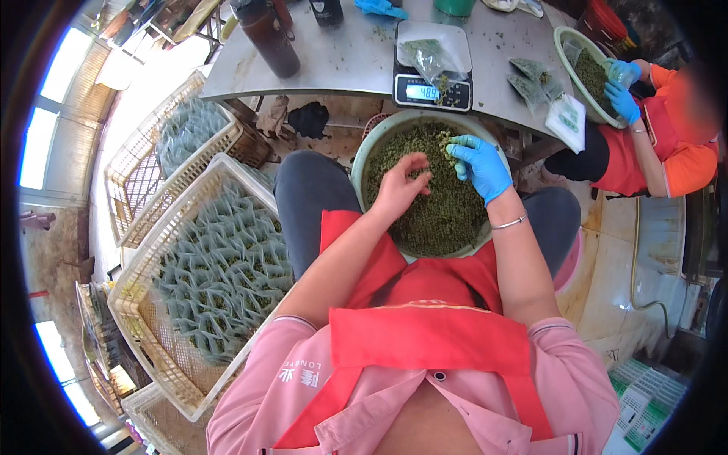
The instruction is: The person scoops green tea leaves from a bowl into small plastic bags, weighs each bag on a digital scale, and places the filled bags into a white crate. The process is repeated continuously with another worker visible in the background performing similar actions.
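A wide pale-green basin (359, 168), filled with small green berries on sprigs that look like green peppercorns (432, 220), stands between my knees. Over its right side, my right hand (483, 168) in a blue glove pinches a small sprig of green berries (446, 142). Bare and held above the heap, my left hand (403, 186) has its thumb and fingers apart, with nothing visible in them. Beyond the basin, a clear plastic bag (426, 59) with some green berries lies on a digital scale (464, 47), its mouth hanging toward the lit display.
Left of me, a cream plastic crate (129, 303) holds rows of filled clear bags; another crate (125, 178) stands behind it. Filled bags (527, 85) and a dark bottle (269, 42) sit on the metal table (345, 68). At right, a gloved co-worker (644, 129) handles another basin (565, 57).
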Available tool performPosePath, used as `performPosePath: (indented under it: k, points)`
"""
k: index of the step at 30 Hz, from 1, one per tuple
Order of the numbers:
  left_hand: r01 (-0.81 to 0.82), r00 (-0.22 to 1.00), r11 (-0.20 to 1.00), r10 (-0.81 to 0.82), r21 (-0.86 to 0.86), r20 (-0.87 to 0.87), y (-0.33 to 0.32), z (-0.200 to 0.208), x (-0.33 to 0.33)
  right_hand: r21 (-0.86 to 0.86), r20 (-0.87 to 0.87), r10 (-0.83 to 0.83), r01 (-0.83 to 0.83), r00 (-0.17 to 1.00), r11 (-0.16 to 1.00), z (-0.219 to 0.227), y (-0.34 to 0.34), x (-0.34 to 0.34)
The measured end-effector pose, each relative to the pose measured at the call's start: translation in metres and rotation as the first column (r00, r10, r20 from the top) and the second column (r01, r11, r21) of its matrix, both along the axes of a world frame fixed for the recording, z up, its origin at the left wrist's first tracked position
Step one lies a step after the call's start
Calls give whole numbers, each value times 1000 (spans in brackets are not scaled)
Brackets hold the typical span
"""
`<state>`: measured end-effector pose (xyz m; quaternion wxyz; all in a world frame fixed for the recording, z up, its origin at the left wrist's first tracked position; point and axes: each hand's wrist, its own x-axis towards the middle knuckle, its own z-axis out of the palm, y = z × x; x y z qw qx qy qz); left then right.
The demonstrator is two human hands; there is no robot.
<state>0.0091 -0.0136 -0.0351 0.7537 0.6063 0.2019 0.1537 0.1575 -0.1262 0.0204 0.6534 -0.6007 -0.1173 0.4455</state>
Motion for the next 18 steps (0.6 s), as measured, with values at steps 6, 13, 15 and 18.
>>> performPosePath:
  k: [6, 13, 15, 18]
  points:
    - [51, 996, 998, -48, 35, -79, 3, 3, -9, 171, -82, -168, 180, 982, 969, 28, 38, 19]
    - [68, 989, 990, -51, 126, -137, 2, 11, -20, 303, 209, -396, 326, 894, 895, 27, 47, -2]
    - [77, 990, 989, -61, 125, -131, 2, 13, -19, 155, 375, -306, 266, 875, 951, 12, 34, -2]
    - [99, 986, 982, -75, 160, -152, -1, 18, -19, 109, 654, -188, 154, 733, 982, -13, 32, 5]
